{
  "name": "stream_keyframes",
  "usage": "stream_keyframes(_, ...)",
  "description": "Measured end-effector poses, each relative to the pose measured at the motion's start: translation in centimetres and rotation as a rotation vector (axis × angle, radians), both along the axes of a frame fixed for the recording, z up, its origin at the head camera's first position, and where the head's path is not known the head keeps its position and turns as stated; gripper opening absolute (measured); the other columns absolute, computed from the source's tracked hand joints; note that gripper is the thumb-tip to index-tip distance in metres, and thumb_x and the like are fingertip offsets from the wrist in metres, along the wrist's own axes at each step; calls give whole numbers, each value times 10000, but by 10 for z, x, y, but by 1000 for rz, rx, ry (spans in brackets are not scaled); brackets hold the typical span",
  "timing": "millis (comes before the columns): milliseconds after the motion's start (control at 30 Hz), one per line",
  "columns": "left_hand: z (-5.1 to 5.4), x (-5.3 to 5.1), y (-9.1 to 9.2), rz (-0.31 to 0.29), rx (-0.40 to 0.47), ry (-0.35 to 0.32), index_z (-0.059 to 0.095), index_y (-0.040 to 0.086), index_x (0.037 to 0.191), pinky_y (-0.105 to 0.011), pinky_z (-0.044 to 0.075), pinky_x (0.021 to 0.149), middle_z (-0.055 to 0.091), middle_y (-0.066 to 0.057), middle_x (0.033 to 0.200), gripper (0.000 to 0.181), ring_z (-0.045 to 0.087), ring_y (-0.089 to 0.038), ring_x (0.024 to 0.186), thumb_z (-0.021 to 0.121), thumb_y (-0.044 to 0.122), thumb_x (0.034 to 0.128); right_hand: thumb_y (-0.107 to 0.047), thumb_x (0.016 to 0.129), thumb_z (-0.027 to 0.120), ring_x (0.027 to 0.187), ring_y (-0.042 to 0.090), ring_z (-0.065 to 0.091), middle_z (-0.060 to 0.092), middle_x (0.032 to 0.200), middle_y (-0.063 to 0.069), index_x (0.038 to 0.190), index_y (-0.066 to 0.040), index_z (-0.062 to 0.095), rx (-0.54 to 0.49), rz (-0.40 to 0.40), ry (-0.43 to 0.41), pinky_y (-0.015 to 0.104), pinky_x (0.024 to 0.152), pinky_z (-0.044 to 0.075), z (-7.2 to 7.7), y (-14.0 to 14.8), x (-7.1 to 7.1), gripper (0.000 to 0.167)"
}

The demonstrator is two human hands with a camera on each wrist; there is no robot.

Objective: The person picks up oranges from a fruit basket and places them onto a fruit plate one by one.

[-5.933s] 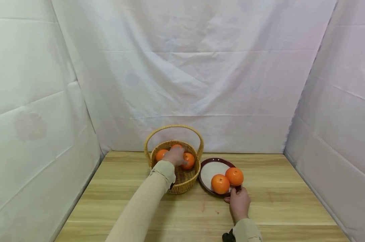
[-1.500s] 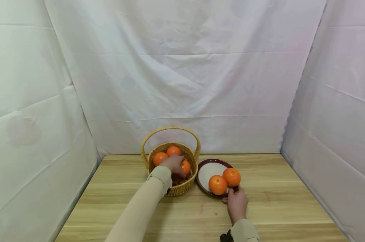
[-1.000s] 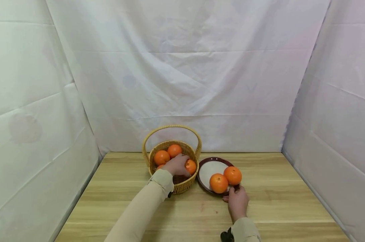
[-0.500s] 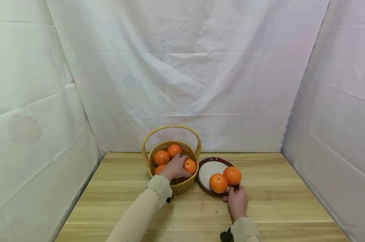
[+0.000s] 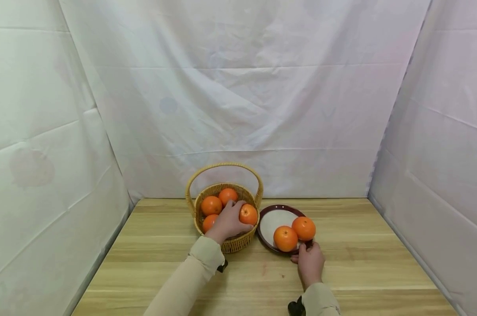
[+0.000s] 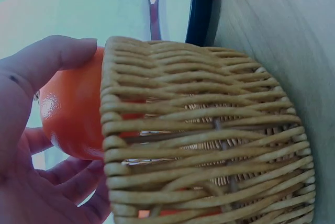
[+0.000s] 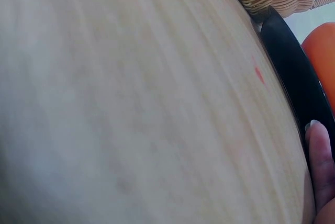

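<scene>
The person's left grip [image 5: 229, 221] holds one orange [image 5: 249, 215], with the thumb laid over it and the other fingers curved round its far side in the left wrist view. That held orange sits at the right side of the wicker basket [image 5: 239, 244], bulging above the rim, its lower part behind the woven wall. Whether the fingers touch the rim is hard to tell.

The right grip [image 5: 311, 264] pinches the near right edge of the plate [image 5: 275, 223], a fingertip lying against its dark outer side in the right wrist view.

Inside the basket are a left orange [image 5: 211, 205], a back orange [image 5: 228, 195] just beside it, and a near orange [image 5: 209, 223], partly hidden by the left grip. A tall arched handle [image 5: 224, 164] rises over them.

The plate, white with a dark red-brown rim, lies just right of the basket. On it, toward the right grip, a front orange [image 5: 285, 238] and a rear orange [image 5: 303, 228] sit close together.

Both wrists wear pale sleeves. Beneath everything is the wood-grained desk [image 5: 364, 263], with a small red mark [image 7: 259, 74] near the plate. White cloth [image 5: 242, 96] hangs behind and at both sides.
</scene>
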State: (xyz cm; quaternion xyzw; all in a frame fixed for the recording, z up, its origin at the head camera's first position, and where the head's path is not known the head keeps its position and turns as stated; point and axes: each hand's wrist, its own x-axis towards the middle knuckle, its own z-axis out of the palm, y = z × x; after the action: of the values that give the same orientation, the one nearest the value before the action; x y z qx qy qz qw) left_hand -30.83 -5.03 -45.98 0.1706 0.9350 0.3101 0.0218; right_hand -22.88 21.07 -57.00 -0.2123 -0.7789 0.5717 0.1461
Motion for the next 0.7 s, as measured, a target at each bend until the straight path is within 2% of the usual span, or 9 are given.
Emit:
stream_keyframes(233,-5,9,2,26,68,32,462,175,1487,-502,537,889,471,-137,1323,806,595,-278,1047,803,447,810,-108,1025,419,556,198,704,693,823,223,1289,132,491,-8,3,-1,299,530,581,-1,-1,1,364)
stream_keyframes(367,-4,14,6,33,96,44,457,178,1491,-512,533,906,462,-141,1341,818,592,-294,1073,811,452,807,-107,1019,429,552,198,703,690,835,232,1283,126,496,-2,-8,-2,298,527,580,0,0,2,358)
stream_keyframes(533,2,18,12,25,114,59,465,182,1486,-524,529,927,453,-143,1367,804,593,-316,1098,813,442,811,-115,1021,431,567,189,705,687,870,233,1306,120,487,-1,-8,-15,298,541,584,0,1,-1,374)
stream_keyframes(700,0,23,19,0,112,59,472,195,1477,-487,534,928,455,-124,1350,790,593,-278,1086,808,454,810,-127,1037,415,581,182,697,689,865,212,1370,119,444,-24,9,-50,310,559,586,0,1,1,415)
